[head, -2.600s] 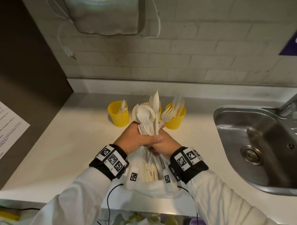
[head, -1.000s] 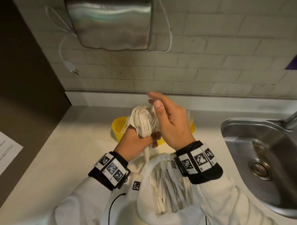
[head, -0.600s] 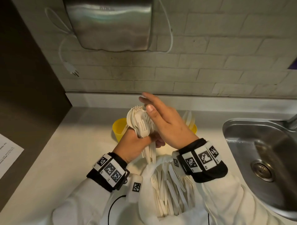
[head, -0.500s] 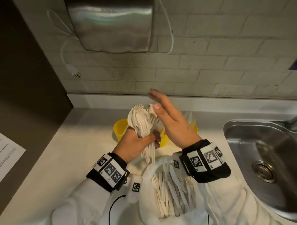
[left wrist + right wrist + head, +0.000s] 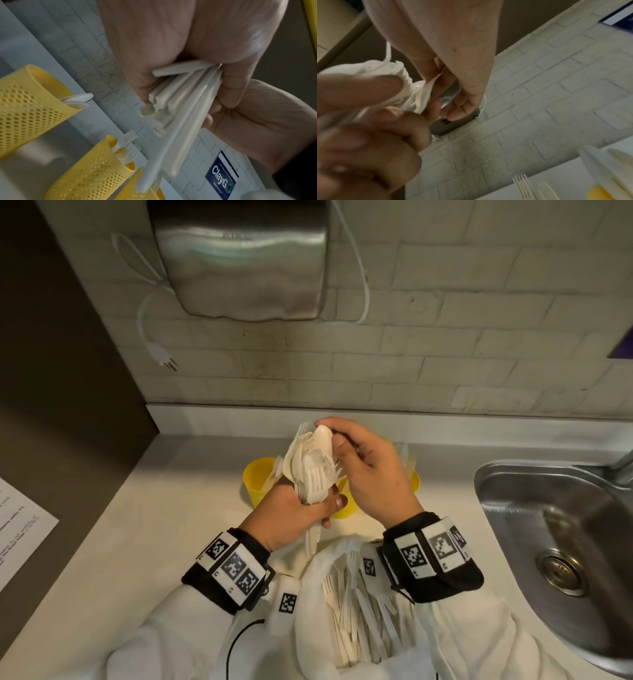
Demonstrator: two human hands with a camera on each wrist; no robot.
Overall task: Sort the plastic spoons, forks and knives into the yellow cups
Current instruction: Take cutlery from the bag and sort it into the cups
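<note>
Cutlery (image 5: 313, 470) bundle stands gripped in left hand (image 5: 291, 515) above 3 yellow cups (image 5: 89, 174) on the counter (image 5: 164, 508). Right hand (image 5: 370, 474) pinches a spoon (image 5: 323, 440) at the bundle's top. More cutlery lies in a white bag (image 5: 308, 611) nearest the person.

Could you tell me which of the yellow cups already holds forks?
In the left wrist view, the middle cup has fork tines above its rim; the cup on its left shows rounded spoon bowls instead.
</note>
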